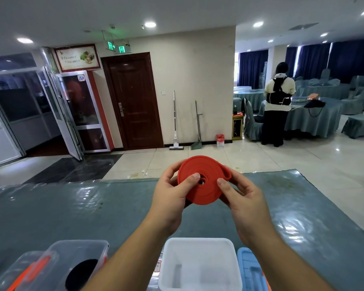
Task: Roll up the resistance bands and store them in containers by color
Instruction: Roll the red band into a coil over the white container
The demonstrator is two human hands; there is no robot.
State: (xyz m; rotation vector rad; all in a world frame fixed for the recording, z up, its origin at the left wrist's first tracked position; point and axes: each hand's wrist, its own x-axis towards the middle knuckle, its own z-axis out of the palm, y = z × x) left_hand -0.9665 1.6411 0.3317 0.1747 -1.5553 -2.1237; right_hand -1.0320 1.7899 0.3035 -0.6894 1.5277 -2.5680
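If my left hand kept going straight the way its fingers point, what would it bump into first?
Most likely your right hand. The left hand points across toward it, gripping the rolled red band, which both hands hold between them above the table. So the band sits in the way first; depth is hard to judge.

Red resistance band [204, 180] — tight flat coil, upright, above white container [200, 263].
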